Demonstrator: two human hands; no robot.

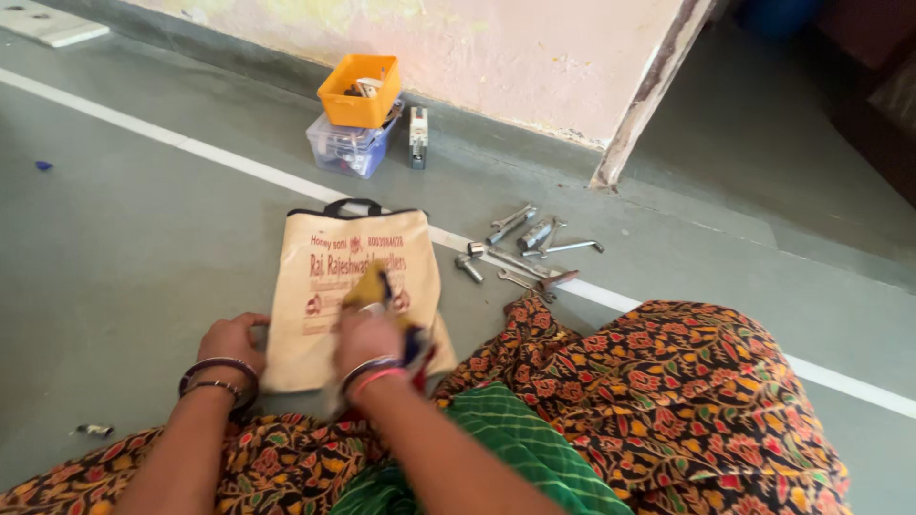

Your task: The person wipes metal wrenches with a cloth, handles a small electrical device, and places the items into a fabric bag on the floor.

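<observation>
Matt cloth bag (329, 286), shiny metal wrenches (530, 243), glossy orange plastic box (358, 91)

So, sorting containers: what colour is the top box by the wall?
Orange box, head view.

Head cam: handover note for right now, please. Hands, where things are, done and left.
Left hand: flat on the near left edge of the beige cloth bag, pinning it to the floor.
Right hand: on the bag's middle, grip closed on a blurred yellow and dark cloth; what it is I cannot tell.
Spanners and sockets lie loose on the floor right of the bag.
Orange box sits on a clear box by the wall.
Done: bag laid flat. Left: tools untouched.
</observation>
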